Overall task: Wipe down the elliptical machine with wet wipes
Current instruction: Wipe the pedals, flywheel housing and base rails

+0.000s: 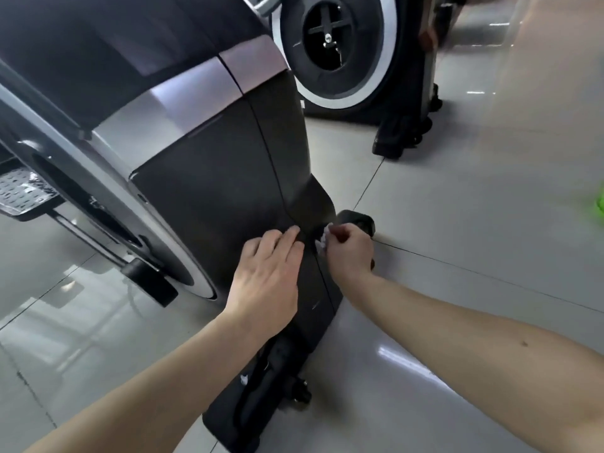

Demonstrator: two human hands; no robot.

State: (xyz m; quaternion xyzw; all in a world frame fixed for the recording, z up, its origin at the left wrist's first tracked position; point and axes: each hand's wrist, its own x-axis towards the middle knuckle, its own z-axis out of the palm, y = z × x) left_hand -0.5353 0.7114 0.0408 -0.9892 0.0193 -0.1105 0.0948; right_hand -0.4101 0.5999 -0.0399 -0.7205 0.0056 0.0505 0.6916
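The elliptical machine [202,178] fills the left and middle, with a dark grey housing, silver panels and a black base bar running toward the lower middle. My left hand [268,279] lies flat on the lower housing, fingers straight. Just right of it, my right hand [349,253] grips a crumpled white wet wipe [322,240] and presses it against the housing's right edge near the floor. Most of the wipe is hidden inside the fist.
A second machine with a white-rimmed black flywheel [330,44] stands at the back on a black wheeled foot [402,132]. A silver pedal [23,191] shows at far left. A green object [599,204] lies at the right edge. Glossy grey floor tiles [474,223] extend right.
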